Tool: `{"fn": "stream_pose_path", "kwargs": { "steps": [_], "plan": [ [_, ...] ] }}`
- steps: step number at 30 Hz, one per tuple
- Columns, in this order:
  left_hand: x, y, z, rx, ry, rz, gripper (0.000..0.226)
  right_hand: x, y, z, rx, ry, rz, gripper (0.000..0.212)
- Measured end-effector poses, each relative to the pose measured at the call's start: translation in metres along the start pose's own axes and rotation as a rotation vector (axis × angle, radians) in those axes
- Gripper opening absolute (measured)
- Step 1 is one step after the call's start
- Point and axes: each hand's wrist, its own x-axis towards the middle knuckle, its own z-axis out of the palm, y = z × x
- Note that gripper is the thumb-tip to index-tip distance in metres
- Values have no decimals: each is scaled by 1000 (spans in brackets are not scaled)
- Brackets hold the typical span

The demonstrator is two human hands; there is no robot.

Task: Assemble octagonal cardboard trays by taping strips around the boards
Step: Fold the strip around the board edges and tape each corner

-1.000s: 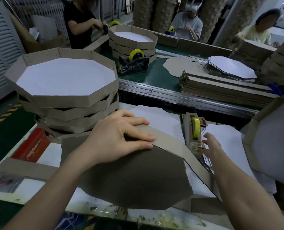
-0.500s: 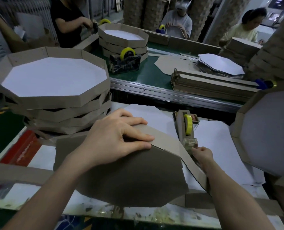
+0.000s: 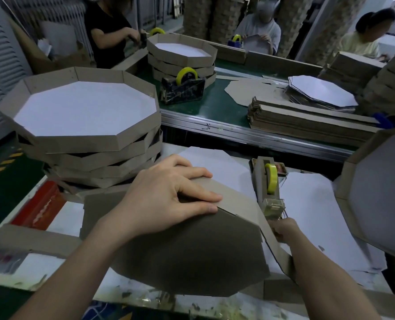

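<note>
Two hands busy: L hand flat, fingers straight, pressing strip onto octagonal board on counter; R hand, arm stretched fwd, pinches tape below dispenser.

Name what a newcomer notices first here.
The tall stack of brown octagonal cardboard trays with white floors dominates the left. Centre front, the left hand presses flat on a dark brown octagonal board, while the right hand sits at the front of the yellow-roll tape dispenser.
</note>
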Motion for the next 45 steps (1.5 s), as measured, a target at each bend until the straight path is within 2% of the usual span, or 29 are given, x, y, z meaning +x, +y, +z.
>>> {"fn": "stream_pose_path", "kwargs": {
  "steps": [2,4,7,10,14,18,23,30,33,38,45],
  "plan": [
    [1,-1,0,9,1,2,24,-12,-15,-1,-103,-268,5,15],
    [0,-2,1,18,8,5,24,-29,-40,-6,-195,-351,-61,14],
    [-5,-4,0,14,37,15,24,-63,-87,-15,-82,-311,-212,15],
    [-14,-6,-3,-4,68,16,22,-106,-135,-23,-47,-265,-464,18],
    [-32,-11,-11,-13,114,-1,24,-178,-180,-27,-134,-283,-722,16],
    [-51,-16,-19,-44,147,-10,23,-240,-195,-18,-154,-307,-874,15],
    [-73,-25,-26,-79,170,-38,18,-290,-192,-9,112,-340,-890,15],
    [-94,-42,-36,-143,206,-107,29,-333,-167,-5,259,-511,-924,17],
    [-99,-45,-37,-151,197,-109,27,-347,-159,4,223,-495,-954,18],
    [-102,-44,-36,-175,189,-116,50,-366,-147,13,126,-515,-972,16],
    [-108,-42,-35,-177,215,-84,41,-377,-139,19,44,-550,-989,12]
  ]
}}
